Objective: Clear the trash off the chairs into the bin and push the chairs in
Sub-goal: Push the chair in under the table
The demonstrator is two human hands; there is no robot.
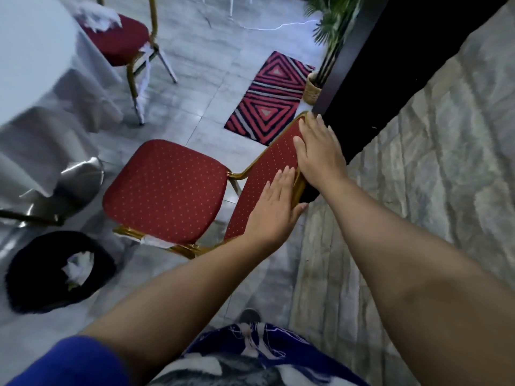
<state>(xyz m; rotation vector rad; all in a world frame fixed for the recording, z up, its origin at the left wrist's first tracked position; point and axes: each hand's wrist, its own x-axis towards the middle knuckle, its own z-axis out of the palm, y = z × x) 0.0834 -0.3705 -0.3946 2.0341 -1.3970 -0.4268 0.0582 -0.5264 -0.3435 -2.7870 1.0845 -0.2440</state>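
Note:
A red padded chair (167, 188) with a gold frame stands in the middle, its seat bare. My left hand (274, 208) lies on the front of its backrest (267, 174), thumb hooked behind the frame. Higher up, my right hand (320, 151) rests over the backrest's top edge. A black bin (25, 274) sits on the floor at lower left with crumpled white paper (76, 267) inside. At the top left a second red chair (122, 40) carries white paper trash (96, 16) on its seat.
A table under a white cloth (41, 79) fills the left, with a shiny metal base (80, 176) below it. A red striped rug (270, 96) and a potted plant (313, 87) lie beyond the chair. A dark pillar (362, 79) and a textured wall (418, 190) close the right.

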